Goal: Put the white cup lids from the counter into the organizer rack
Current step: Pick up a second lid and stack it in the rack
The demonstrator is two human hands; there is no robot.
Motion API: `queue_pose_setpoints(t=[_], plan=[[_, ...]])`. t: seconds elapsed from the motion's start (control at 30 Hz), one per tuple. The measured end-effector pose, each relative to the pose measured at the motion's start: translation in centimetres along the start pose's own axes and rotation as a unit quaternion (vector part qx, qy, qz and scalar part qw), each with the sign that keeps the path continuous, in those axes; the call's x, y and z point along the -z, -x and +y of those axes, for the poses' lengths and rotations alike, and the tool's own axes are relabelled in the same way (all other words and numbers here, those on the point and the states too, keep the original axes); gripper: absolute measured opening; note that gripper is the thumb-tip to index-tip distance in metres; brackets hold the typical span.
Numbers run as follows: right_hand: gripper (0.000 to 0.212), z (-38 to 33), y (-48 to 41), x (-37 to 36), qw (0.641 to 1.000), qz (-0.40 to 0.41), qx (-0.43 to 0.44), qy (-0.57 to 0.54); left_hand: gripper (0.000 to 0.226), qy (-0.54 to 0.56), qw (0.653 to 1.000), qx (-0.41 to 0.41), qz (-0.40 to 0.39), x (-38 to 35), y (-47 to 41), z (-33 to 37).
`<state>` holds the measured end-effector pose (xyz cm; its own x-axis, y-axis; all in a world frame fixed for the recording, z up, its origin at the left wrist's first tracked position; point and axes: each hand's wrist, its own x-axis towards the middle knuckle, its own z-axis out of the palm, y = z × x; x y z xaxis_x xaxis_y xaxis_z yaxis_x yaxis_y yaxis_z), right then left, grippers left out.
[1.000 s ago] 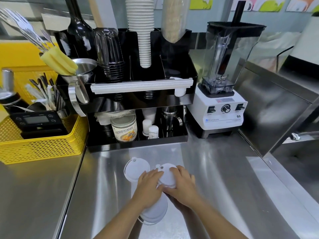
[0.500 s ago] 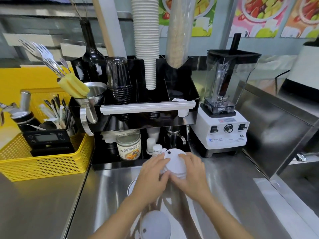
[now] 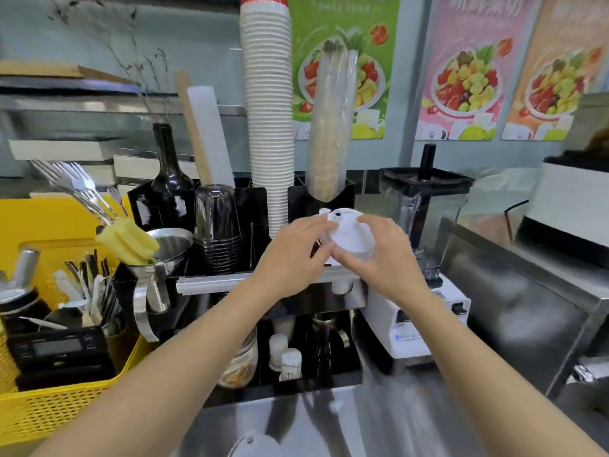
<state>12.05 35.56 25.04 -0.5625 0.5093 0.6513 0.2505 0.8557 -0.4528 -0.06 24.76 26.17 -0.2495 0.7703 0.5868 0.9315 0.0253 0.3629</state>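
Two hands: left hand [image 3: 291, 255] and right hand [image 3: 379, 258] both clasping the stack of white lids [image 3: 351, 234]
Stack: raised at the organizer rack [image 3: 250, 206] top, right of the paper cups [image 3: 268, 127]
Tabletop [image 3: 412, 423]: one lid [image 3: 255, 446] lying at the near edge

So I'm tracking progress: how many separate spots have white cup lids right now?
2: a stack of lids held between left hand and right hand at the organizer rack; another lid on the counter. More may be hidden.

Both hands [image 3: 339, 255] grip white lid stack [image 3: 351, 237] above black organizer rack [image 3: 263, 282].
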Motion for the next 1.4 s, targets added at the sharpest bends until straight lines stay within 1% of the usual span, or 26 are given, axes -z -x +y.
queue_pose_setpoints(t=[0.1,0.2,0.33,0.53,0.7,0.8,0.87,0.9,1.07,1.23,1.33,1.4], plan=[[0.066,0.1,-2.8,0.1,0.999,-0.017,-0.015,0.024,0.036,-0.003,1.000,0.005,-0.007,0.5,-2.7,-0.7],[0.066,0.6,-4.9,-0.7,0.996,-0.055,-0.021,0.072,0.037,0.014,1.000,0.020,-0.015,0.1,-4.3,-1.8],[0.062,1.8,-6.3,-2.4,0.986,-0.107,-0.008,0.131,0.044,-0.032,0.997,0.017,-0.070,-1.2,-5.0,-3.6],[0.063,3.1,-6.6,-4.9,0.964,-0.181,-0.007,0.192,0.049,-0.043,0.989,0.015,-0.141,-3.9,-4.9,-6.3],[0.063,3.0,-7.5,-4.6,0.940,-0.252,-0.009,0.229,0.052,-0.062,0.986,0.015,-0.151,-4.4,-5.4,-6.9],[0.066,2.6,-8.6,-4.2,0.908,-0.317,-0.006,0.272,0.045,-0.082,0.983,0.013,-0.165,-4.3,-5.9,-7.2],[0.074,2.5,-8.9,-4.3,0.883,-0.352,-0.001,0.311,0.037,-0.109,0.974,0.015,-0.197,-4.7,-6.0,-7.4],[0.075,2.7,-9.0,-4.4,0.877,-0.365,-0.002,0.314,0.036,-0.127,0.970,0.009,-0.208,-5.0,-5.9,-7.4],[0.058,3.7,-8.7,-5.3,0.874,-0.409,-0.037,0.260,0.037,-0.212,0.949,-0.029,-0.230,-5.7,-5.8,-7.2],[0.047,3.1,-9.2,-5.6,0.853,-0.437,-0.046,0.280,0.032,-0.251,0.936,-0.018,-0.247,-5.7,-6.4,-6.7],[0.043,3.4,-9.3,-5.9,0.848,-0.439,-0.054,0.292,0.030,-0.259,0.928,-0.012,-0.268,-5.8,-6.7,-6.8],[0.035,3.8,-9.4,-6.1,0.847,-0.434,-0.056,0.301,0.031,-0.269,0.918,-0.007,-0.290,-5.7,-7.0,-6.6]])
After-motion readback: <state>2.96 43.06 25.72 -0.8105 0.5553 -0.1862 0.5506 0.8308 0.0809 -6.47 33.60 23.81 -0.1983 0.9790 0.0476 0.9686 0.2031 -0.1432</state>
